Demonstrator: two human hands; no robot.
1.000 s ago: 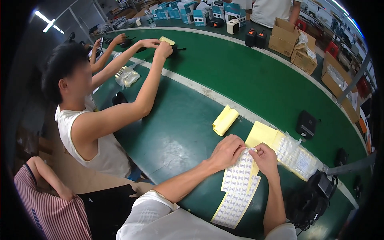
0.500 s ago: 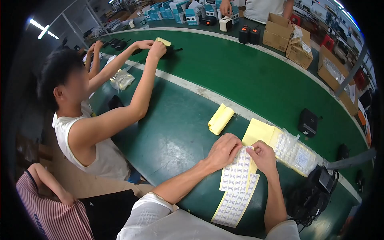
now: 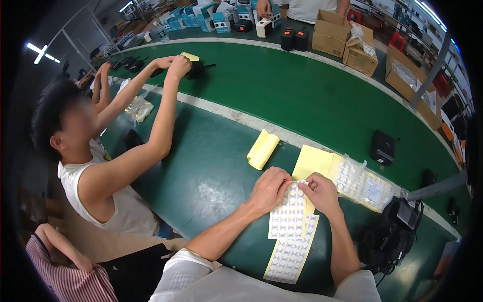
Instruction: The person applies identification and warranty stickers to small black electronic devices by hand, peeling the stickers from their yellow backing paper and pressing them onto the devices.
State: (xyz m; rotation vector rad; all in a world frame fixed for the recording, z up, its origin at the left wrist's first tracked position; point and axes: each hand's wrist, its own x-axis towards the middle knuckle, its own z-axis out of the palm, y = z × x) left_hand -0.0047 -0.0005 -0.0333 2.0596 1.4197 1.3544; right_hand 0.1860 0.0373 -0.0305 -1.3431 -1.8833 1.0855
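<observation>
My left hand (image 3: pixel 271 189) pinches the top edge of a white sticker sheet (image 3: pixel 286 217) with rows of small printed labels on yellow backing. My right hand (image 3: pixel 322 193) grips the same edge a little to the right, thumb on top. A second sticker sheet (image 3: pixel 291 256) lies partly under the first and slants toward me. Just beyond my hands are plain yellow backing sheets (image 3: pixel 313 162) and a clear plastic bag (image 3: pixel 373 191) of more sticker sheets. A curled roll of yellow backing paper (image 3: pixel 263 149) rests beyond my left hand.
Black devices with cables (image 3: pixel 390 236) sit to my right. A black box-shaped device (image 3: pixel 383 147) stands on the green conveyor belt (image 3: pixel 282 95). At left, a co-worker (image 3: pixel 115 176) reaches over the belt holding yellow paper (image 3: pixel 189 56). Cardboard boxes (image 3: pixel 329 38) line the far side.
The whole view has shifted slightly, with the scene sliding left. Both my hands stay at the sheet's top edge, now closer together. The co-worker's hands remain over the belt.
</observation>
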